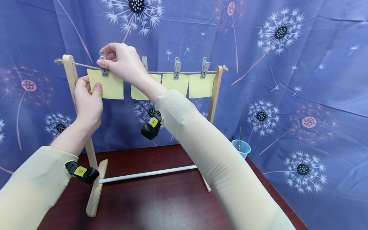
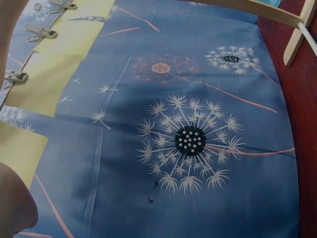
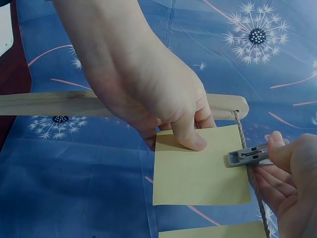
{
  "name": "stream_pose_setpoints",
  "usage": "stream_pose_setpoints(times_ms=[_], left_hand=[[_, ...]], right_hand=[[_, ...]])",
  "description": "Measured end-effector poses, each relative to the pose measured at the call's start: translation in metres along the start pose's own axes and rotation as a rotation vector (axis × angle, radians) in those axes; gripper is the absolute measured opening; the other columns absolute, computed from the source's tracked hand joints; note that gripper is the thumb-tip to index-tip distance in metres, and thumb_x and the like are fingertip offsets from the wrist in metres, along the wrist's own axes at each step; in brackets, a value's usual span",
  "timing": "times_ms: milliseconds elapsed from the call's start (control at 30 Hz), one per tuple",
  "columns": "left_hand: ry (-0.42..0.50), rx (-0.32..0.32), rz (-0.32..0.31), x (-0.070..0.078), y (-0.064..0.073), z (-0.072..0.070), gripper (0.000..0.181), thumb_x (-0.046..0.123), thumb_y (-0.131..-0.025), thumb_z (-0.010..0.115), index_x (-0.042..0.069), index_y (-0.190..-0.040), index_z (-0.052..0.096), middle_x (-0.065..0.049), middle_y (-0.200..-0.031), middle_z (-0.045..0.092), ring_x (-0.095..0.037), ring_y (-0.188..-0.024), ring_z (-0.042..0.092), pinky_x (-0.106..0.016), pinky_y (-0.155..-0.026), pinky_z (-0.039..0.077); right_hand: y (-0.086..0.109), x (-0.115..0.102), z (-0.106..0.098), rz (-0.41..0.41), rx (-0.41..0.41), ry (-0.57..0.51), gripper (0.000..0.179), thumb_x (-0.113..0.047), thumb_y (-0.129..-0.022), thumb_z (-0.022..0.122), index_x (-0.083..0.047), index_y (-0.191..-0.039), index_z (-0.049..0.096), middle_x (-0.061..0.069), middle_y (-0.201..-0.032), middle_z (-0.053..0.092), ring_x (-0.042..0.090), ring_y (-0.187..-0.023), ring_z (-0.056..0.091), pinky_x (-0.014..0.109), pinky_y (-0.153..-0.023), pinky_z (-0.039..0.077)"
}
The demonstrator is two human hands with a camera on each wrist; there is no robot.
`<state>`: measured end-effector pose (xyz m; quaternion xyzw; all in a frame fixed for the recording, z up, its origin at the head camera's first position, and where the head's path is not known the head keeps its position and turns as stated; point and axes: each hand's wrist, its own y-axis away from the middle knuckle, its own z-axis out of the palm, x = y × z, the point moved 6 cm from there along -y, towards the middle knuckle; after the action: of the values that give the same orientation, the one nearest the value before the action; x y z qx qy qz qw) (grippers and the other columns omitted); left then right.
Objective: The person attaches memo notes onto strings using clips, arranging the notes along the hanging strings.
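My left hand pinches the left edge of a yellow paper square between thumb and fingers. With thumb and fingers my right hand grips the handles of a grey clothespin. That clothespin sits over the rope and the paper's top edge in the right wrist view. More yellow paper squares hang to the right along the rope, held by grey clothespins. My right forearm hides part of the second square. The left wrist view shows the hanging squares and only part of my hand.
The rope runs between two wooden posts of a stand, with a white bar low across it. It stands on a dark red table. A blue cup holding a thin stick is at the right, before a dandelion-patterned curtain.
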<state>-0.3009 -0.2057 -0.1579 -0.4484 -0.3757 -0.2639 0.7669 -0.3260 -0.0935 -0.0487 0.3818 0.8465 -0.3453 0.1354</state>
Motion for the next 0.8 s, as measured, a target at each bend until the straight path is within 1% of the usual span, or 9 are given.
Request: stream_pose_setpoints(times_ms=[167,333,533,633,800], left_hand=[[0.013,-0.006,0.004,0.0008,0.0001,0.0005,0.017,0.000,-0.100,0.044,0.009,-0.114,0.049,0.002,-0.107,0.055,-0.009,-0.102,0.058,-0.017,-0.085,0.046],[-0.004,-0.012,0.018,0.0021,-0.0008,0.0007,0.019,0.000,-0.100,0.045,0.007,-0.118,0.049,0.001,-0.109,0.056,-0.010,-0.104,0.058,-0.017,-0.085,0.047],[0.049,-0.030,0.013,0.0009,-0.0037,-0.0012,0.019,-0.001,-0.099,0.048,0.007,-0.116,0.051,0.000,-0.111,0.059,-0.011,-0.107,0.059,-0.015,-0.084,0.047],[0.072,-0.049,0.014,-0.0007,-0.0048,-0.0030,0.020,0.000,-0.098,0.050,0.006,-0.117,0.051,-0.001,-0.112,0.060,-0.012,-0.108,0.059,-0.014,-0.084,0.047],[0.092,-0.059,0.009,-0.0046,-0.0027,-0.0034,0.021,-0.002,-0.096,0.054,0.007,-0.115,0.053,0.000,-0.107,0.062,-0.011,-0.104,0.061,-0.013,-0.082,0.048]], right_hand=[[0.0007,0.0009,-0.0002,0.001,0.009,-0.010,0.037,-0.029,-0.092,0.069,-0.014,-0.125,0.063,-0.004,-0.114,0.068,0.001,-0.101,0.063,0.004,-0.078,0.043],[0.0019,0.0020,-0.0017,0.020,0.034,-0.021,0.041,-0.032,-0.091,0.070,-0.018,-0.129,0.062,-0.007,-0.119,0.068,-0.001,-0.103,0.063,0.004,-0.080,0.043],[0.0023,0.0018,-0.0045,0.028,0.056,-0.027,0.044,-0.033,-0.091,0.070,-0.019,-0.132,0.060,-0.007,-0.122,0.067,-0.003,-0.104,0.063,0.004,-0.083,0.042],[0.0023,0.0024,-0.0052,0.033,0.056,-0.029,0.045,-0.033,-0.091,0.070,-0.019,-0.133,0.060,-0.007,-0.122,0.067,-0.003,-0.103,0.063,0.003,-0.083,0.043],[0.0032,0.0045,-0.0060,0.029,0.061,-0.049,0.047,-0.031,-0.091,0.070,-0.018,-0.135,0.058,-0.007,-0.126,0.066,-0.003,-0.106,0.063,0.004,-0.082,0.044]])
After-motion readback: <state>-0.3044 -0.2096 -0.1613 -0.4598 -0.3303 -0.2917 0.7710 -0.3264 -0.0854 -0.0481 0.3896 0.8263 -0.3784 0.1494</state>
